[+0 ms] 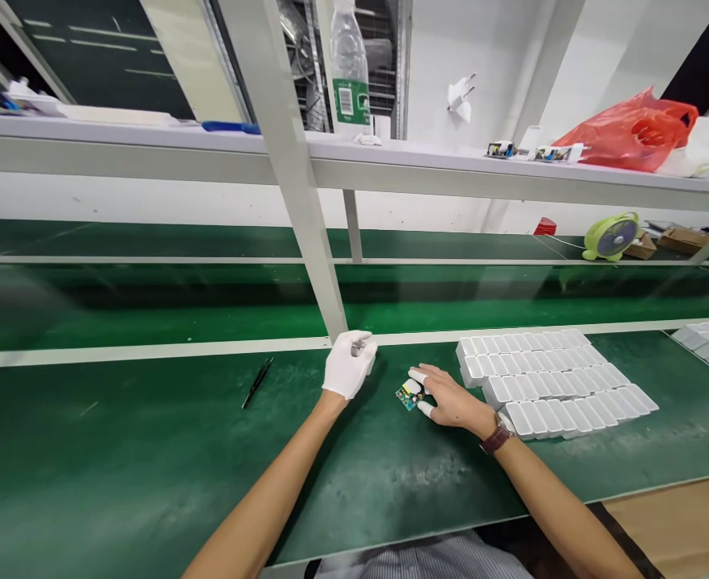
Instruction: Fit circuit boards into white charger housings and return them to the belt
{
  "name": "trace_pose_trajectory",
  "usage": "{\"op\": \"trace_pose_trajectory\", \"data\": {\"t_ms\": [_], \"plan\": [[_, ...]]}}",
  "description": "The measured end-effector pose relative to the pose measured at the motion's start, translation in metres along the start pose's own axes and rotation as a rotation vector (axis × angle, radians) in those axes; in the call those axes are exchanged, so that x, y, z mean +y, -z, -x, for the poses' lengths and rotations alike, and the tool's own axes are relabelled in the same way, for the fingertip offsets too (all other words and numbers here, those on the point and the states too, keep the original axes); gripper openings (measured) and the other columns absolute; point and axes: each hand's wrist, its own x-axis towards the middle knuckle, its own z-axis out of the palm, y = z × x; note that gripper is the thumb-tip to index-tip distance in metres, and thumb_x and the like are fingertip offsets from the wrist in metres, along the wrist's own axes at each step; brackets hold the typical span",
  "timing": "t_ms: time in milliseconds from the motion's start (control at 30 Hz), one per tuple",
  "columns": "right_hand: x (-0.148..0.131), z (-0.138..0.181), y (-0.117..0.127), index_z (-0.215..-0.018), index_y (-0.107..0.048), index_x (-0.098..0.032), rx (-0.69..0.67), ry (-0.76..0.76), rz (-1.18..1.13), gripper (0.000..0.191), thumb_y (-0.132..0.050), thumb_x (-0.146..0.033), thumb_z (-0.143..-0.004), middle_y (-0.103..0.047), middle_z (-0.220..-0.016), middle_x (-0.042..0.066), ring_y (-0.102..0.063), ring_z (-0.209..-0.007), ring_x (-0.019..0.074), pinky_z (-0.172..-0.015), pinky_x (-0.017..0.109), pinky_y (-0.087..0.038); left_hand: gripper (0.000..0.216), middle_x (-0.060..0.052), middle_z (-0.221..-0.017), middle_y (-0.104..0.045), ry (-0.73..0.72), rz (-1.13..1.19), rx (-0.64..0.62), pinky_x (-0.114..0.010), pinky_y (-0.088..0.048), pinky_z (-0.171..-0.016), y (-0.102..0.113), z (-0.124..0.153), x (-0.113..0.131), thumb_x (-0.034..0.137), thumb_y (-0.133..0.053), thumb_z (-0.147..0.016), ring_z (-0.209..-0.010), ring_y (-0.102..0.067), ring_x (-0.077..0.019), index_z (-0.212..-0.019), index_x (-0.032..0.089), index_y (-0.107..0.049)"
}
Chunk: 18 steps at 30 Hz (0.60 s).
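My left hand (350, 365), in a white glove, is over the green bench top beside the foot of a grey post. Its fingers are curled together in a pinch, and what they hold, if anything, cannot be made out. To its right my right hand (449, 399), with white finger cots on the thumb and a finger, grips the edge of a small green circuit board (410, 395) carrying white and yellow parts. The board is at bench level. Black tweezers (257, 383) lie on the bench to the left of my left hand.
Rows of white plastic cases (551, 378) stand right of my right hand. A slanted grey post (306, 185) rises to a shelf (391, 154) with a bottle (350, 72) and a red bag (635, 133). A green fan (611, 236) stands behind the conveyor (210, 318).
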Motion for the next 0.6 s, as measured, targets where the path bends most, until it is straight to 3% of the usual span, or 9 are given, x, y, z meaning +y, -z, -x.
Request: {"op": "trace_pose_trajectory", "data": {"t_ms": [67,200,300,433,500,600], "plan": [[0.005,-0.005,-0.003,-0.149,-0.046,-0.014,-0.031,-0.01,-0.002,0.066,-0.062,-0.011,-0.085,-0.056,-0.145,0.017,-0.046,-0.142,0.0302,-0.114,0.046,-0.042,0.043,-0.008,-0.104,-0.067,0.06,-0.074,-0.013,-0.036,-0.052,-0.087,0.008,-0.004,-0.015,0.044,-0.069,-0.079,-0.09,-0.063,-0.0199,-0.112,0.018,-0.069],[0.007,-0.004,0.001,-0.147,-0.049,-0.013,-0.056,-0.055,0.012,0.07,-0.075,-0.025,-0.083,-0.063,-0.132,0.018,-0.058,-0.127,0.0327,-0.106,0.045,-0.048,0.068,-0.005,-0.094,-0.066,0.147,-0.156,-0.201,-0.036,-0.052,-0.083,0.02,0.002,-0.042,0.041,-0.076,-0.071,-0.082,-0.061,-0.0191,-0.131,0.014,-0.061],[0.006,-0.003,0.004,-0.141,-0.055,-0.016,-0.08,-0.07,0.028,0.074,-0.083,-0.028,-0.075,-0.062,-0.136,0.018,-0.058,-0.127,0.0352,-0.106,0.046,-0.048,0.085,-0.009,-0.11,-0.067,0.145,-0.189,-0.303,-0.035,-0.051,-0.086,0.021,0.006,-0.052,0.035,-0.083,-0.062,-0.088,-0.061,-0.0197,-0.139,0.013,-0.056],[0.007,-0.009,0.003,-0.129,-0.064,-0.016,-0.09,-0.074,0.052,0.059,-0.081,-0.022,-0.073,-0.067,-0.121,0.016,-0.063,-0.114,0.0347,-0.098,0.045,-0.05,0.1,-0.016,-0.138,-0.059,0.141,-0.183,-0.436,-0.038,-0.048,-0.1,0.015,-0.001,-0.056,0.035,-0.086,-0.062,-0.112,-0.062,-0.0277,-0.151,0.016,-0.044],[0.006,-0.012,0.002,-0.124,-0.066,-0.015,-0.081,-0.061,0.056,0.049,-0.075,-0.015,-0.075,-0.067,-0.115,0.015,-0.062,-0.11,0.0332,-0.097,0.044,-0.049,0.103,-0.018,-0.146,-0.054,0.158,-0.182,-0.466,-0.04,-0.043,-0.108,0.011,-0.007,-0.059,0.031,-0.087,-0.061,-0.125,-0.058,-0.0319,-0.152,0.015,-0.041],[0.006,-0.012,0.001,-0.116,-0.067,-0.015,-0.059,-0.036,0.038,0.038,-0.068,-0.013,-0.078,-0.065,-0.105,0.013,-0.061,-0.102,0.0303,-0.092,0.042,-0.05,0.095,-0.015,-0.145,-0.058,0.159,-0.192,-0.507,-0.041,-0.041,-0.113,0.009,-0.011,-0.065,0.026,-0.084,-0.066,-0.129,-0.058,-0.0315,-0.151,0.017,-0.044]]}}
